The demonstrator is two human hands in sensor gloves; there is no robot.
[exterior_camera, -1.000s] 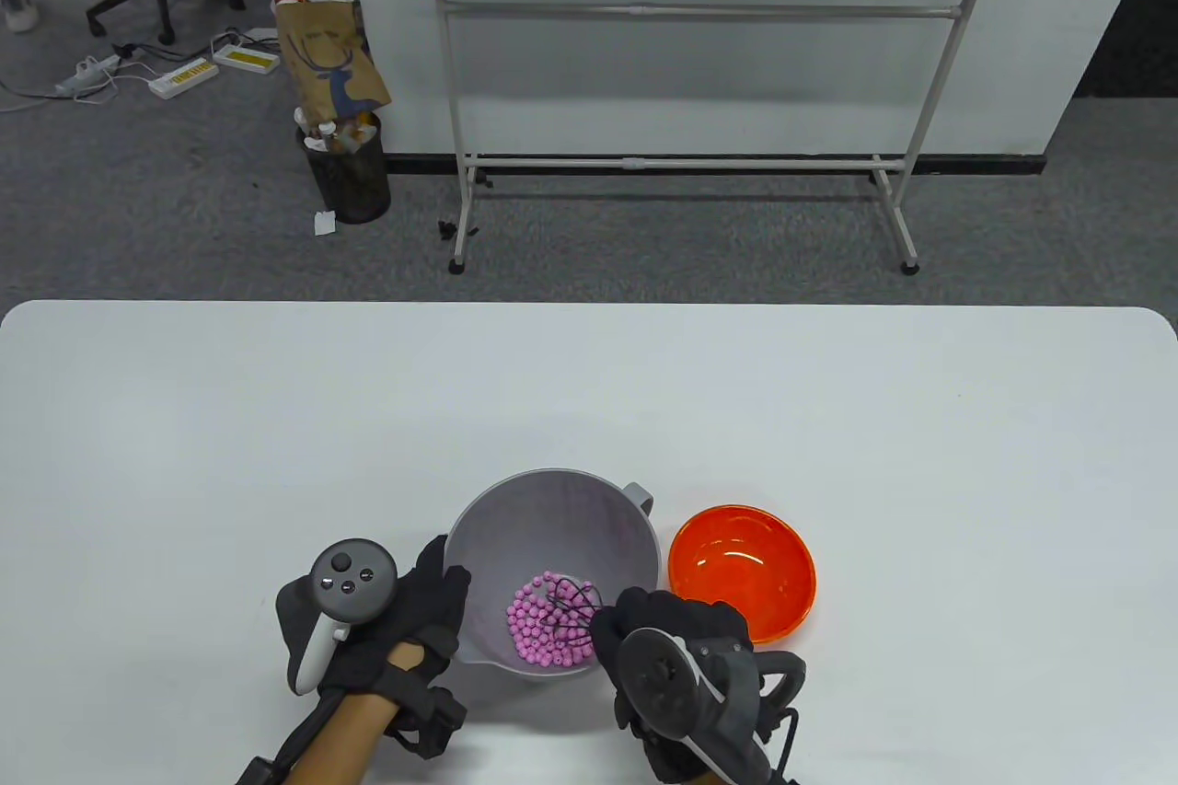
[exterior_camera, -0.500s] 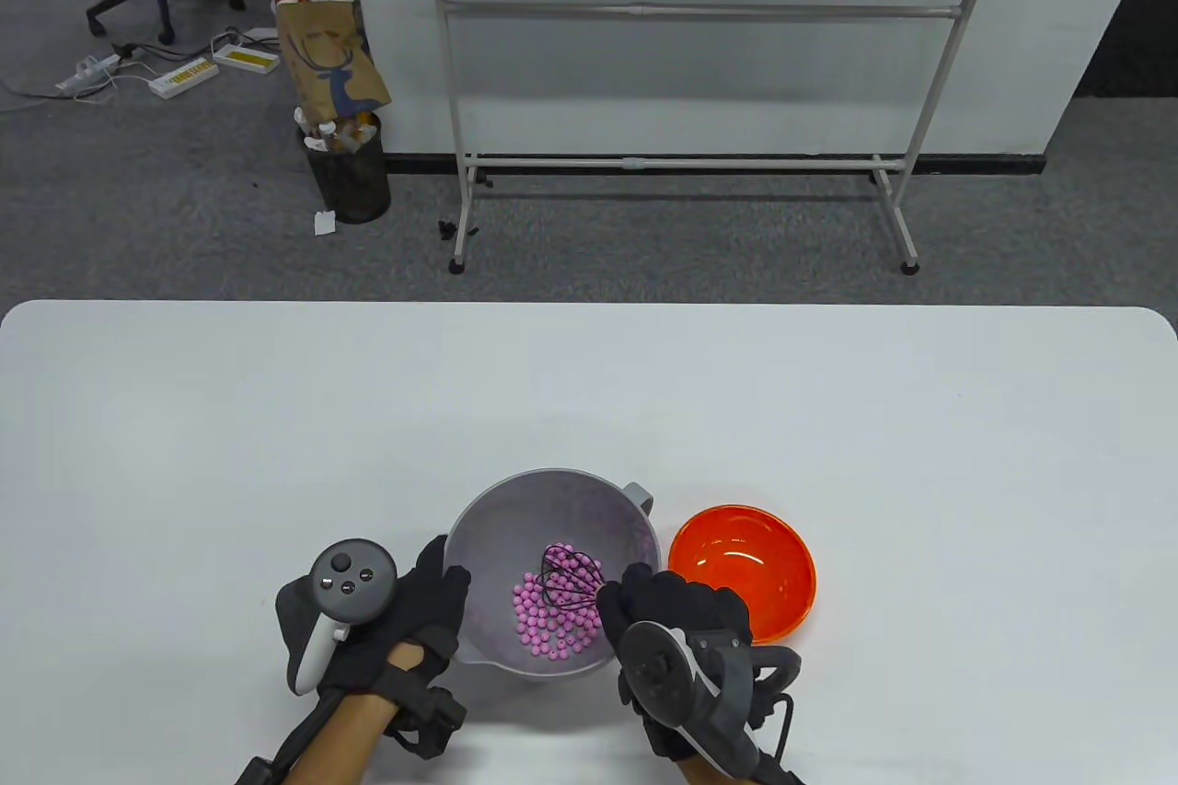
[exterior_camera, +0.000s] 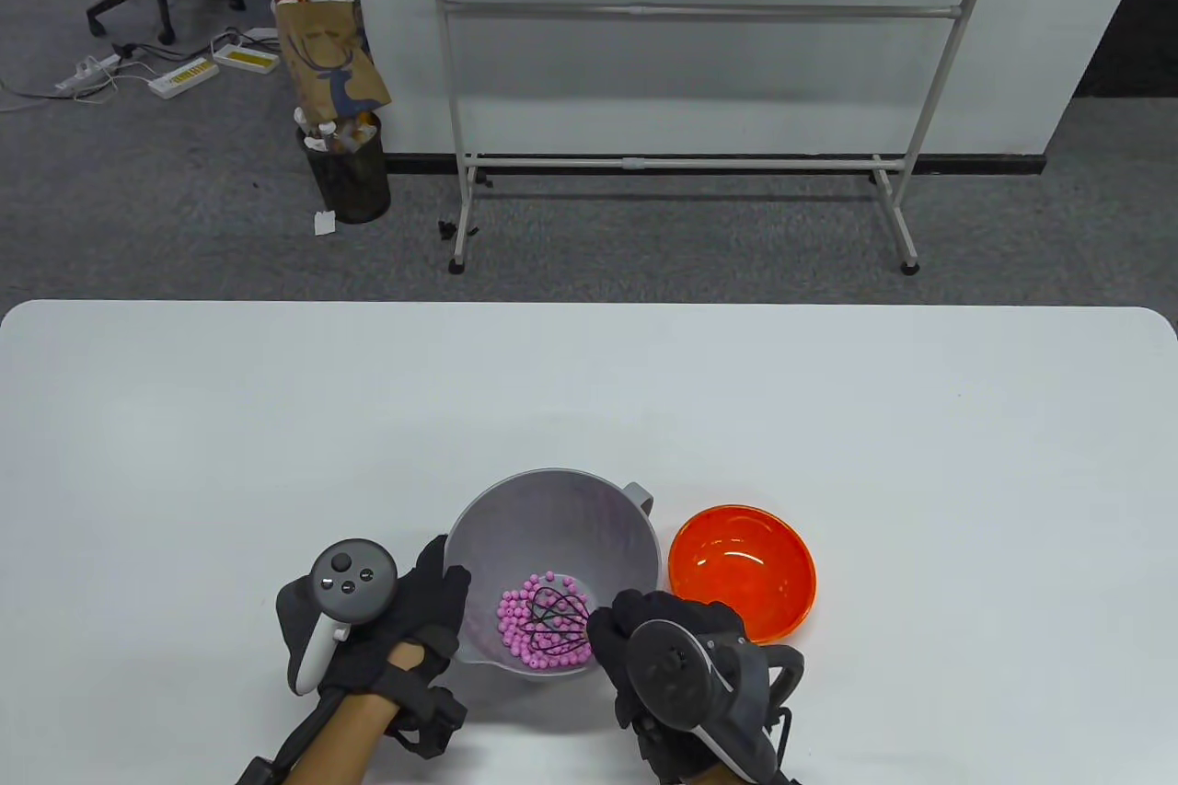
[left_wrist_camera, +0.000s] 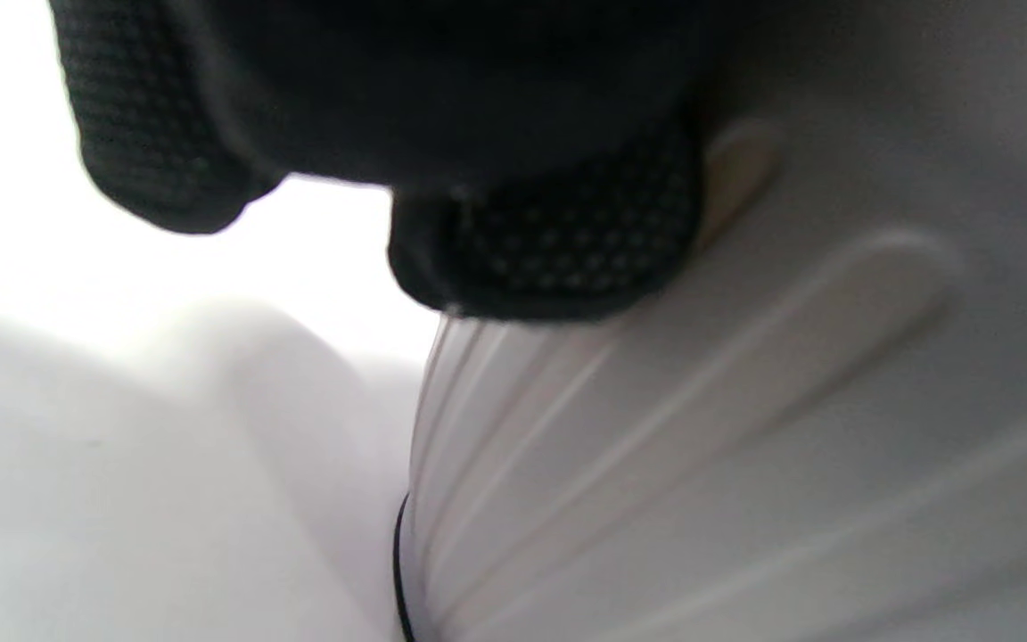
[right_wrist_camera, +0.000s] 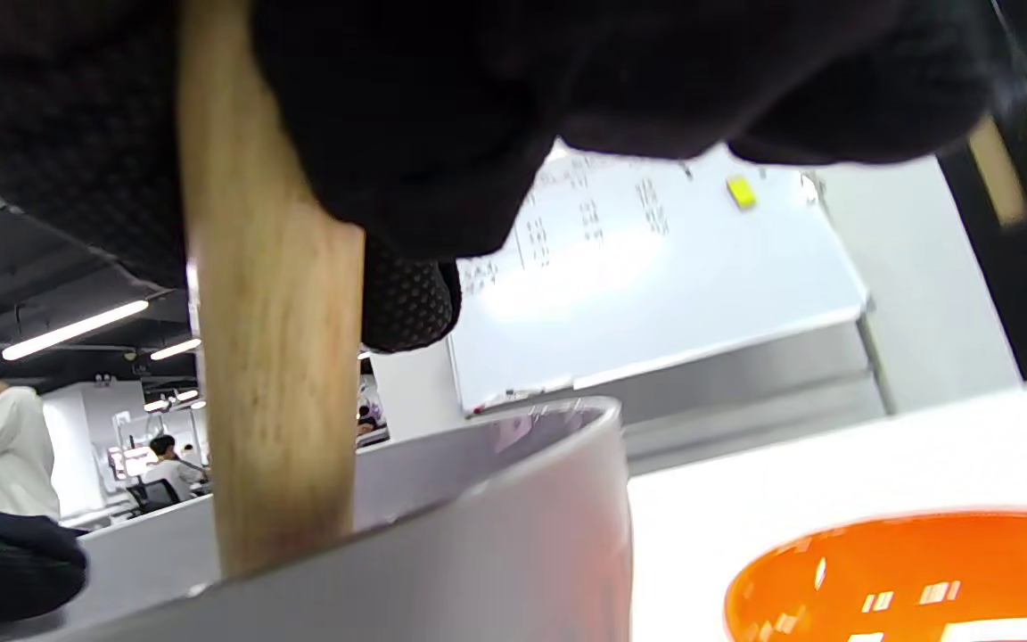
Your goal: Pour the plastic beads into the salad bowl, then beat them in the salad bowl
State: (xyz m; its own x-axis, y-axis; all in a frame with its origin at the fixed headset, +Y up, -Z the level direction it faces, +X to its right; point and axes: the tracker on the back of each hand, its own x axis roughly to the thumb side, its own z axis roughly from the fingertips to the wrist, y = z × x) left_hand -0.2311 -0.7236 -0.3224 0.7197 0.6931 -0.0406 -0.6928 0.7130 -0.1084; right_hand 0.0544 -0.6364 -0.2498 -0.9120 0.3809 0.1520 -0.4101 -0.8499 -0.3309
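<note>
**Fingers curled round a whisk handle, beads stirred in a grey bowl**

The fingers [right_wrist_camera: 406, 303] of the right hand [exterior_camera: 672, 638] are curled tight round the pale wooden handle [right_wrist_camera: 273, 357] of a whisk [exterior_camera: 555, 621]. The right wrist view shows the handle running down past the black glove and behind the bowl's near rim. The whisk's dark wire loops sit low in the grey salad bowl [exterior_camera: 552, 509], among the pink beads [exterior_camera: 515, 629], which lie in a loose heap on the bowl's floor, toward the side nearest the person.

The left hand [exterior_camera: 405, 619] rests against the bowl's outer wall on its left side. In the left wrist view a gloved fingertip [left_wrist_camera: 549, 241] presses on the ribbed grey plastic; the fingers look fairly straight, laid along the wall rather than wrapped round it. This hold most likely keeps the bowl from sliding or turning while the whisk moves.

An orange bowl [exterior_camera: 742, 571] stands just beside the grey one, on its right. It holds no beads, so the pouring seems done and the beating is the step in hand. Both bowls stand on a white table [exterior_camera: 276, 417], near the person's edge.
</note>
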